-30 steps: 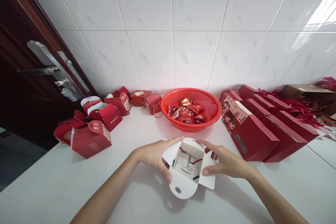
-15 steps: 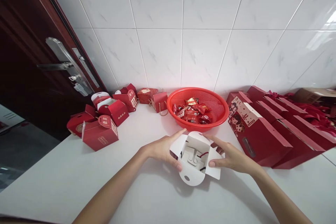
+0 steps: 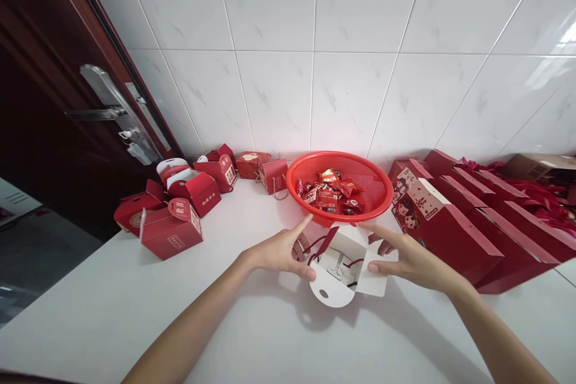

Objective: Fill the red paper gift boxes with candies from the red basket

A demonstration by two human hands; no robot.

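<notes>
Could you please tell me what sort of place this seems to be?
It looks like a room in a home, though I can't be certain: a dark wooden door with keys hanging at its lock, a tiled wall, and a white tabletop holding red boxes and a basket of wrapped sweets.

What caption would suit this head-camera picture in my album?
Left hand and right hand around an open, white-lined box, near a red basket of small wrapped packets.

Large glossy white tiles with faint grey veining cover the wall (image 3: 279, 6) behind a white table (image 3: 135, 324). At left, a dark reddish-brown door (image 3: 40, 72) bears a metal lever handle (image 3: 96, 114) with hanging keys (image 3: 135, 147); bright reflections (image 3: 558, 51) streak the tiles at upper right.
</notes>
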